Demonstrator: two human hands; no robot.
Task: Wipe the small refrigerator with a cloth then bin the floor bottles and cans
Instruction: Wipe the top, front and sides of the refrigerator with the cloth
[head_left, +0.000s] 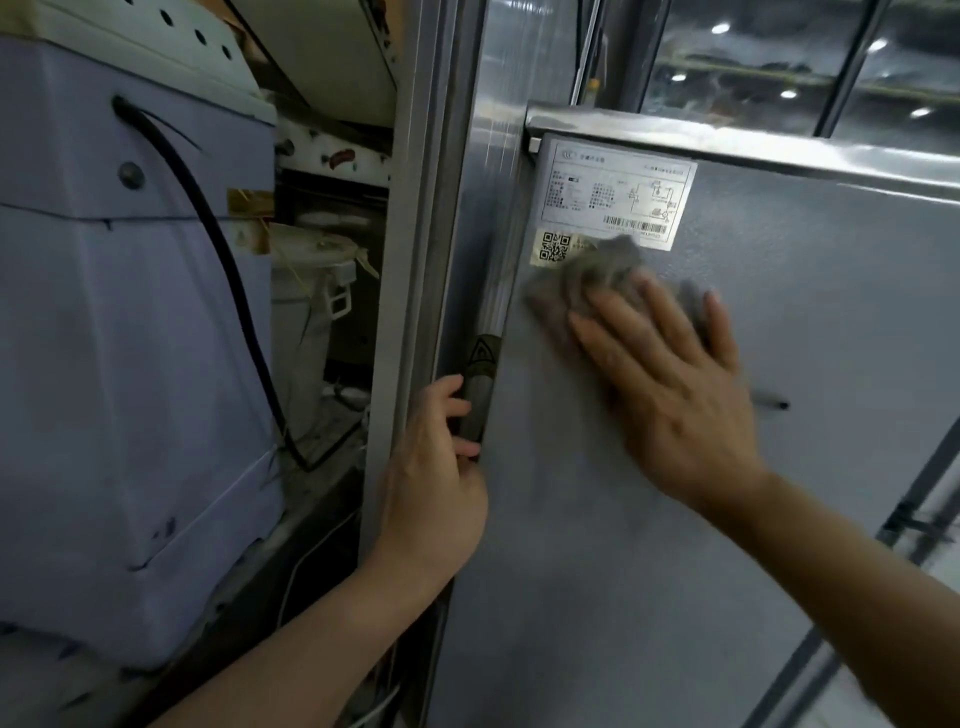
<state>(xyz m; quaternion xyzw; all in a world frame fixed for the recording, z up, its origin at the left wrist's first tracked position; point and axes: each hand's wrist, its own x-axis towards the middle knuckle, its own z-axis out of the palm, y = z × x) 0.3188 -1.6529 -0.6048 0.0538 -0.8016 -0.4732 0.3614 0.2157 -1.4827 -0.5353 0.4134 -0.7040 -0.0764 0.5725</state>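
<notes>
Both hands: right hand (670, 384) flat, fingers pressing the cloth (592, 275); left hand (436, 467) clenched on the refrigerator (675, 545) edge.
Advice: even pressure — overlapping strokes.

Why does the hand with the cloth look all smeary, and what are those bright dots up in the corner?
Head view: the right hand and grey cloth are motion-blurred from wiping the refrigerator; the left hand on its edge is sharper; the dots are ceiling lights reflected in the dark glass.
</notes>
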